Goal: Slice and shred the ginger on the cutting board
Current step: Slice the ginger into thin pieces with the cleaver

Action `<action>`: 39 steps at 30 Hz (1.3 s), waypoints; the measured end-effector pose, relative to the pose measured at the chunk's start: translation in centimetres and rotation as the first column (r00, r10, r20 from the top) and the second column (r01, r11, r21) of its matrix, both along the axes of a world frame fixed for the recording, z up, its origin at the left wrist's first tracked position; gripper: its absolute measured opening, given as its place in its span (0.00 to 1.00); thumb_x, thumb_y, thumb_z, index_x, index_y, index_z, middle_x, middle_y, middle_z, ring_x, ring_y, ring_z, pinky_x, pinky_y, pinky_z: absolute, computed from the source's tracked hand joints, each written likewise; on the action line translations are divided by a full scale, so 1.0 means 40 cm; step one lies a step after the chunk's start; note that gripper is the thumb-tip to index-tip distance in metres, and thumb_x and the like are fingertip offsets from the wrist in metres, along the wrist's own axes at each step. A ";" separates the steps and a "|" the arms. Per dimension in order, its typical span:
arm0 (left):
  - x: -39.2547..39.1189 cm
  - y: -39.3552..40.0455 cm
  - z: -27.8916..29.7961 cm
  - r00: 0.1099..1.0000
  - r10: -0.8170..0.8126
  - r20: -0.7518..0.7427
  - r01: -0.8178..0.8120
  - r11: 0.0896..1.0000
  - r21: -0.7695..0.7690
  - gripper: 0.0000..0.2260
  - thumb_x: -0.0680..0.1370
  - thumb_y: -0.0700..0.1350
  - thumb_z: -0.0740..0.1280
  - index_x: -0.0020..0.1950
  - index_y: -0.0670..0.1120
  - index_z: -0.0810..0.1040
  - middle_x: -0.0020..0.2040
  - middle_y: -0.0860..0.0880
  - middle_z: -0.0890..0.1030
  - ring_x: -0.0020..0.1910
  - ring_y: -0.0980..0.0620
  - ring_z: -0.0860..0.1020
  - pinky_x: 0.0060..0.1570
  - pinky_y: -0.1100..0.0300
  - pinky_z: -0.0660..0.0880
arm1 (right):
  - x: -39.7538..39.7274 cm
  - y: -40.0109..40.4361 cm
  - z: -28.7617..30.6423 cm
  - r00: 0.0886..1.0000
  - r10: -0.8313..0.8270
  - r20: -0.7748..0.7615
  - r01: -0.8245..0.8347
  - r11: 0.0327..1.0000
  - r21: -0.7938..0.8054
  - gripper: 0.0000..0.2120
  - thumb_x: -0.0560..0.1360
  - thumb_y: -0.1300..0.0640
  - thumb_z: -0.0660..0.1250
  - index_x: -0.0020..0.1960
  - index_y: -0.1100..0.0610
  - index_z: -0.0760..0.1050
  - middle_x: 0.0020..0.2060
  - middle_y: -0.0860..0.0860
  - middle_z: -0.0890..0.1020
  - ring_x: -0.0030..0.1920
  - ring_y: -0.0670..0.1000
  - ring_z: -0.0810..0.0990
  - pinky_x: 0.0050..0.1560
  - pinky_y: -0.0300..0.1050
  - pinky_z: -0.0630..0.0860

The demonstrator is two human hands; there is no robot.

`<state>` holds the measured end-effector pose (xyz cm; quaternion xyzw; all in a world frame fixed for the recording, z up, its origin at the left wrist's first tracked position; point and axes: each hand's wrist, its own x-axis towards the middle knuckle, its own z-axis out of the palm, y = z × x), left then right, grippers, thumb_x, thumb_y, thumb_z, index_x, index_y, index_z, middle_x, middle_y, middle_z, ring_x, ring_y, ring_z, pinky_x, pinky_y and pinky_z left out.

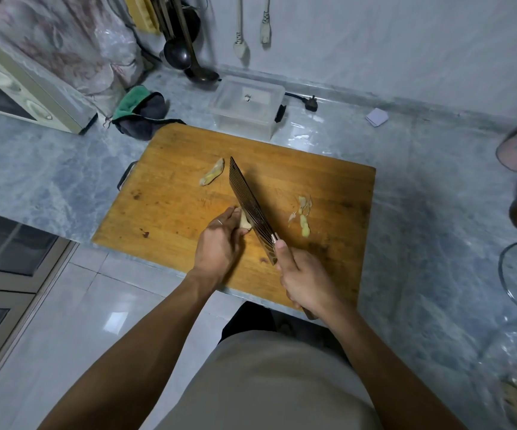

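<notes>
Wooden cutting board [189, 193] on a grey marble counter [421, 212], one corner overhanging the counter edge. Left hand [220, 240] near the board's middle, fingers curled over a small piece of ginger [245, 221], pinning it against the wood. Right hand [303, 279] wrapped tight round the handle of a cleaver [251, 206], thumb laid along the top near the blade's heel. Blade flat against the ginger's right side, touching the left fingertips; whether the edge is already in the piece, hard to tell from above. Larger ginger chunk [211, 172] farther back, just left of the blade tip. Thin cut slices [303, 214] to the right of the blade, apart from it. Clear plastic box [246, 105] behind the board.
</notes>
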<state>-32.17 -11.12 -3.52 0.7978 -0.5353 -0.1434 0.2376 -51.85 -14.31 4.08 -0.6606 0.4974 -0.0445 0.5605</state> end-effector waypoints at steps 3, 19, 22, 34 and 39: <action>0.001 -0.003 -0.011 1.000 0.010 -0.008 -0.010 1.000 -0.021 0.18 0.79 0.40 0.66 0.69 0.41 0.76 0.70 0.41 0.75 0.66 0.42 0.76 0.65 0.53 0.74 | 0.002 0.005 -0.004 1.000 -0.003 0.005 0.003 1.000 -0.003 0.30 0.84 0.38 0.48 0.43 0.61 0.73 0.26 0.47 0.67 0.23 0.43 0.67 0.26 0.42 0.67; -0.005 0.004 -0.038 0.996 0.086 -0.013 -0.087 0.989 -0.121 0.17 0.79 0.40 0.69 0.68 0.44 0.78 0.67 0.42 0.77 0.61 0.47 0.80 0.58 0.66 0.69 | 0.024 0.001 0.014 0.997 0.073 -0.039 -0.076 0.993 -0.092 0.28 0.85 0.40 0.46 0.33 0.54 0.65 0.24 0.48 0.68 0.24 0.46 0.69 0.30 0.54 0.76; -0.008 0.004 -0.041 0.995 0.098 -0.017 -0.100 0.984 -0.146 0.17 0.79 0.40 0.69 0.68 0.44 0.78 0.67 0.42 0.77 0.60 0.47 0.81 0.57 0.65 0.71 | 0.029 0.002 0.001 0.996 0.076 -0.054 -0.082 0.990 -0.113 0.27 0.85 0.39 0.46 0.33 0.53 0.64 0.27 0.48 0.68 0.27 0.47 0.69 0.32 0.53 0.74; -0.008 0.000 -0.061 0.995 0.095 -0.020 -0.098 0.972 -0.214 0.18 0.77 0.39 0.71 0.67 0.43 0.79 0.65 0.42 0.79 0.58 0.47 0.81 0.53 0.60 0.77 | 0.053 -0.014 -0.016 0.991 0.104 -0.079 -0.114 0.984 -0.135 0.27 0.85 0.39 0.45 0.35 0.53 0.68 0.30 0.48 0.70 0.35 0.51 0.73 0.40 0.49 0.72; -0.008 0.000 -0.060 0.996 0.092 -0.003 -0.091 0.973 -0.210 0.18 0.77 0.39 0.71 0.67 0.43 0.79 0.65 0.42 0.78 0.58 0.47 0.82 0.55 0.57 0.78 | 0.046 -0.022 -0.002 0.995 0.082 -0.054 -0.086 0.993 -0.080 0.29 0.85 0.40 0.45 0.34 0.55 0.67 0.25 0.48 0.70 0.24 0.47 0.72 0.34 0.49 0.75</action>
